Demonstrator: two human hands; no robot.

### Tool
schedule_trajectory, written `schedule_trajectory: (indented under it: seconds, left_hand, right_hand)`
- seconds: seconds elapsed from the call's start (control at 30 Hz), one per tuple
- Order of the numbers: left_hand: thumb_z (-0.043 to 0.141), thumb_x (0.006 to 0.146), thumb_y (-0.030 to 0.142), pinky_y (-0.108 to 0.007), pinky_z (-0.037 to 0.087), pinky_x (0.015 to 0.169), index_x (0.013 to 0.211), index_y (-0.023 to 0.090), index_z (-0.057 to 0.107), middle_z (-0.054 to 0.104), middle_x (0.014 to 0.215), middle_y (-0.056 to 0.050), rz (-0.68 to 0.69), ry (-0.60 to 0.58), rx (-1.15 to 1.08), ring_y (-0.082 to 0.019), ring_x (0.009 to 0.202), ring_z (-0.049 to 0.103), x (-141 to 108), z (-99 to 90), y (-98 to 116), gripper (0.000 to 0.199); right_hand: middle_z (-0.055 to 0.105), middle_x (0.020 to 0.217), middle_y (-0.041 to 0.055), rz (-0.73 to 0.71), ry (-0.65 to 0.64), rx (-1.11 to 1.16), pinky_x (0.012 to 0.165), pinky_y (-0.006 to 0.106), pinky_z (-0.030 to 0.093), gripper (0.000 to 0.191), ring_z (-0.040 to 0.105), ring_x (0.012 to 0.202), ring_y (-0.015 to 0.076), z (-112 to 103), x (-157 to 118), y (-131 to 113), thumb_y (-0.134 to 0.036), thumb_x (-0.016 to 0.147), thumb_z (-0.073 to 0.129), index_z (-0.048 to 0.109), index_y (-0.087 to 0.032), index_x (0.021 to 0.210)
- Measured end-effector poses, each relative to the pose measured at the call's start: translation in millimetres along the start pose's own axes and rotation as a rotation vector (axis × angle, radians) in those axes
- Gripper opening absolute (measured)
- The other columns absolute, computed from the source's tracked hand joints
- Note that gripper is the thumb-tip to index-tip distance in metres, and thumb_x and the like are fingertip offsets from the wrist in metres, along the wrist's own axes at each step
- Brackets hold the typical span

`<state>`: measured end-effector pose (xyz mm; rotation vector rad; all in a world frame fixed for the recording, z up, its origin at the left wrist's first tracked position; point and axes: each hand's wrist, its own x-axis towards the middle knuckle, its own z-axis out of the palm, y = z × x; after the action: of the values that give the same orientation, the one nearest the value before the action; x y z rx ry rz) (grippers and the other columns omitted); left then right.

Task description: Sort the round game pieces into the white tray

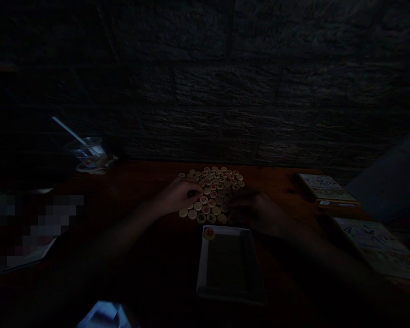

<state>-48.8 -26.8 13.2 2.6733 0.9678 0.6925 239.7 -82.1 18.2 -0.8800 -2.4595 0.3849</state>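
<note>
Where the head view looks down on a reddish-brown wooden table (273, 182), many round, pale game pieces marked with red or dark characters (206, 210) lie in a loose cluster near the foot of a dark stone-block wall (205, 91). Some of them show plain faces.

At the left side of the cluster is the left hand (179, 195), its fingers bent and the tips of thumb and forefinger close together over the pieces; whether they grip one, I cannot tell. On the opposite side, the right hand (259, 207) reaches in over the pieces, so deep in shadow that I cannot tell whether its fingers are apart, together or clamped on anything.

Just below the cluster, between the forearms, sits a shallow rectangular tray with a pale rim (201, 269). A single round piece with a red character (209, 233) lies in its far left corner.

Well off to the left stands a clear cup (92, 152) with a white straw (68, 129). To the right are two flat boxes with dark writing on pale covers (328, 187). A crumpled bluish-white item (105, 315) shows at the bottom edge.
</note>
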Motion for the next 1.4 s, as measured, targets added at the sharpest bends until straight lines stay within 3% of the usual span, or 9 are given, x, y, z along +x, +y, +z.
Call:
schedule_trajectory:
  seconds: [0.23, 0.4, 0.7, 0.87, 0.97, 1.17, 1.3, 1.4]
  left_hand:
    - [0.063, 0.093, 0.024, -0.029, 0.053, 0.072, 0.099, 0.02, 0.079, 0.079, 0.094, -0.004, -0.021, -0.014, -0.008, -0.017, 0.08, 0.073, -0.3, 1.2, 1.9, 0.018]
    - [0.056, 0.098, 0.024, -0.028, 0.053, 0.071, 0.114, 0.02, 0.077, 0.081, 0.096, -0.004, -0.036, 0.011, 0.028, -0.017, 0.081, 0.074, -0.8, -0.4, 4.3, 0.026]
    - [0.055, 0.1, 0.026, -0.029, 0.05, 0.071, 0.098, 0.02, 0.078, 0.08, 0.091, -0.004, -0.107, 0.027, 0.002, -0.018, 0.08, 0.073, 2.0, -1.1, 2.5, 0.024]
    - [0.056, 0.098, 0.025, -0.034, 0.051, 0.077, 0.096, 0.02, 0.078, 0.077, 0.094, -0.007, -0.104, 0.011, 0.09, -0.021, 0.09, 0.071, 1.1, -2.8, -2.1, 0.023]
    - [0.057, 0.097, 0.022, -0.034, 0.051, 0.079, 0.093, 0.02, 0.077, 0.075, 0.094, -0.006, -0.092, 0.005, 0.092, -0.021, 0.091, 0.069, 0.9, -2.5, -3.1, 0.021]
    - [0.056, 0.099, 0.025, -0.035, 0.052, 0.079, 0.096, 0.019, 0.077, 0.074, 0.093, -0.006, -0.045, 0.034, 0.05, -0.02, 0.089, 0.069, 2.1, -1.9, 3.5, 0.022]
    - [0.056, 0.1, 0.025, -0.038, 0.054, 0.089, 0.114, 0.02, 0.075, 0.076, 0.11, -0.008, 0.025, 0.022, -0.017, -0.022, 0.102, 0.07, 2.5, 4.7, 6.3, 0.024]
    - [0.053, 0.102, 0.02, -0.043, 0.051, 0.101, 0.125, 0.023, 0.071, 0.073, 0.127, -0.008, 0.125, 0.002, -0.056, -0.023, 0.119, 0.066, 3.0, 12.1, 4.7, 0.03]
  right_hand:
    - [0.079, 0.108, 0.0058, 0.044, -0.061, -0.026, 0.086, 0.033, 0.057, 0.018, 0.073, 0.099, 0.0207, -1.8, -0.8, -0.4, -0.024, 0.096, 0.065, 0.08, -0.024, 0.107]
    - [0.08, 0.11, 0.0042, 0.164, -0.074, -0.099, 0.081, 0.031, 0.057, 0.022, 0.075, 0.095, 0.0204, -4.2, -4.3, 7.4, -0.018, 0.094, 0.066, 0.078, -0.026, 0.11]
    - [0.079, 0.104, 0.003, 0.115, -0.12, -0.107, 0.081, 0.03, 0.056, 0.025, 0.074, 0.094, 0.0205, -9.6, -3.2, 8.8, -0.01, 0.087, 0.068, 0.08, -0.027, 0.102]
    - [0.08, 0.098, 0.0024, 0.235, -0.073, -0.087, 0.072, 0.029, 0.055, 0.025, 0.075, 0.084, 0.0201, -9.5, -2.1, 6.5, -0.015, 0.09, 0.064, 0.079, -0.026, 0.107]
    - [0.08, 0.089, 0.0013, 0.315, -0.035, 0.04, 0.065, 0.026, 0.053, 0.022, 0.075, 0.075, 0.0173, -9.1, -1.1, 6.7, -0.022, 0.097, 0.057, 0.079, -0.023, 0.099]
    - [0.081, 0.092, 0.0025, 0.372, 0.05, 0.026, 0.062, 0.024, 0.053, 0.026, 0.075, 0.074, 0.0169, -8.5, -2.3, 15.5, -0.011, 0.086, 0.059, 0.079, -0.021, 0.099]
    - [0.081, 0.095, 0.0045, 0.338, 0.08, 0.03, 0.064, 0.025, 0.055, 0.027, 0.076, 0.077, 0.0181, -8.9, -2.0, 11.8, -0.011, 0.086, 0.062, 0.079, -0.02, 0.105]
    - [0.079, 0.109, 0.0059, 0.196, 0.087, 0.01, 0.079, 0.03, 0.059, 0.028, 0.076, 0.094, 0.0203, -4.0, -0.2, 10.4, -0.013, 0.091, 0.062, 0.079, -0.024, 0.111]
